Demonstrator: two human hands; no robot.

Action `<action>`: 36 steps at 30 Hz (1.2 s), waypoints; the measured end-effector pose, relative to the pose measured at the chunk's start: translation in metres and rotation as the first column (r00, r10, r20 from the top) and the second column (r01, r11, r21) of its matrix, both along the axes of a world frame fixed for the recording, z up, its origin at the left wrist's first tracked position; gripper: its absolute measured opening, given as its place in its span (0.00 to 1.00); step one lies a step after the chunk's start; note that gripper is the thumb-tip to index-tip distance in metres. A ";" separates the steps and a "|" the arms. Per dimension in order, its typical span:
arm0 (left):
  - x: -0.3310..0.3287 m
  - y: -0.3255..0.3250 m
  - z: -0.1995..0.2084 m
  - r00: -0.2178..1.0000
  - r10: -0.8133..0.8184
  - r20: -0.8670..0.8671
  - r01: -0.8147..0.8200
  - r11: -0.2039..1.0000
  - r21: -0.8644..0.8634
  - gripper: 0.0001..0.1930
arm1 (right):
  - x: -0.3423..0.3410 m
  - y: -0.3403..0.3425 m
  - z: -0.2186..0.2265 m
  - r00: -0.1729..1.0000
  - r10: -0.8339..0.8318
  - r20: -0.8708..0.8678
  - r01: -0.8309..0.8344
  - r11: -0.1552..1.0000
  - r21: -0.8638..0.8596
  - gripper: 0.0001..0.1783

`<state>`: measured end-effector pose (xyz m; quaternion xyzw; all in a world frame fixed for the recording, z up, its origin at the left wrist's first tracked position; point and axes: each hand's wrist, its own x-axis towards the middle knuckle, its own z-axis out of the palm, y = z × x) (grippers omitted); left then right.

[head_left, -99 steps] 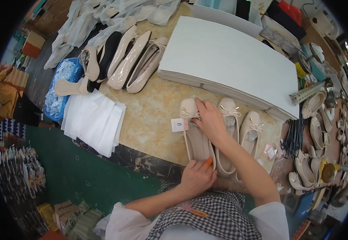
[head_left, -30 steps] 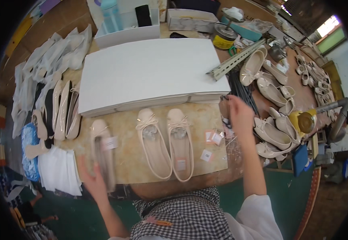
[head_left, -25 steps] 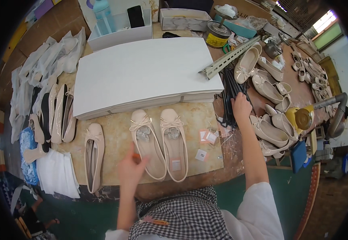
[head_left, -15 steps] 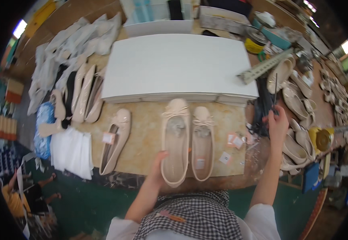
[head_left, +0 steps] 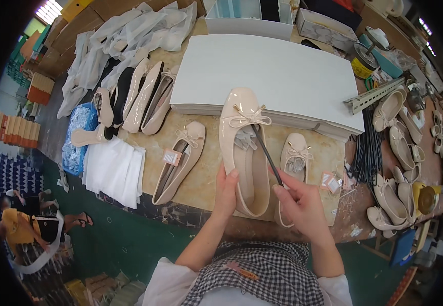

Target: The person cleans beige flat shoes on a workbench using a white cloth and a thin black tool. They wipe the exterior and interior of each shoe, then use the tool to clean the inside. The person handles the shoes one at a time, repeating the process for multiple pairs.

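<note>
One white stack (head_left: 282, 74) spans upper centre. Below, your left hand (head_left: 225, 194) grips a beige flat (head_left: 244, 171), mid-frame; your right hand (head_left: 303, 206) pinches a black rod (head_left: 268, 157), far end inside that shoe. Looks halfway. The left-of-centre flat (head_left: 182, 171) looks further along, dark strip (head_left: 185, 148) inside, paper tag (head_left: 172, 157) on it; the right-of-centre flat (head_left: 294, 146), partly hidden, shows no rod. Loose tags (head_left: 329, 182) at right of centre; tag print too small to read. No brand legible.

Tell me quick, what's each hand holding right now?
Left hand: closed, fingers holding the side of a beige shoe.
Right hand: closed, fingers holding a thin black stick.
</note>
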<state>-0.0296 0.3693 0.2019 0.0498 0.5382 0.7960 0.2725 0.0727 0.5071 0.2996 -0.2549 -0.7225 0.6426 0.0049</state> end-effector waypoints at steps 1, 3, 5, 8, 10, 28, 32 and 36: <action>-0.003 -0.002 -0.002 1.000 0.001 -0.022 -0.001 1.000 -0.001 0.34 | 0.000 -0.002 -0.003 0.999 0.025 -0.036 -0.023 0.999 0.044 0.21; -0.002 -0.004 -0.004 0.999 -0.002 -0.051 0.002 1.000 -0.007 0.35 | -0.003 -0.005 -0.009 0.995 0.037 -0.094 -0.023 0.990 0.141 0.21; 0.002 -0.003 -0.004 0.998 -0.002 -0.067 0.001 1.000 -0.010 0.36 | -0.010 -0.006 -0.011 0.990 0.019 -0.140 0.016 0.968 0.249 0.20; 0.014 -0.001 -0.002 0.976 -0.011 -0.219 -0.004 0.998 -0.069 0.34 | -0.018 -0.019 -0.010 0.955 0.066 -0.289 0.124 0.795 0.594 0.19; 0.024 0.003 -0.007 0.979 0.029 -0.201 -0.038 0.998 -0.044 0.35 | -0.025 -0.023 -0.019 0.939 0.049 -0.342 0.200 0.731 0.652 0.19; 0.026 0.057 0.007 0.644 -0.729 -0.234 0.214 0.465 -0.859 0.34 | 0.095 0.250 -0.124 0.821 -0.563 0.096 -0.118 -0.003 0.993 0.10; 0.025 0.036 -0.023 0.849 -0.499 -0.173 0.373 0.799 -0.472 0.31 | 0.102 0.237 -0.076 0.799 -0.601 -0.011 0.109 0.128 0.986 0.11; 0.027 0.009 -0.009 0.790 -0.402 0.463 0.368 0.915 0.166 0.34 | 0.075 0.156 -0.035 0.824 -0.566 -0.026 0.423 0.584 0.693 0.10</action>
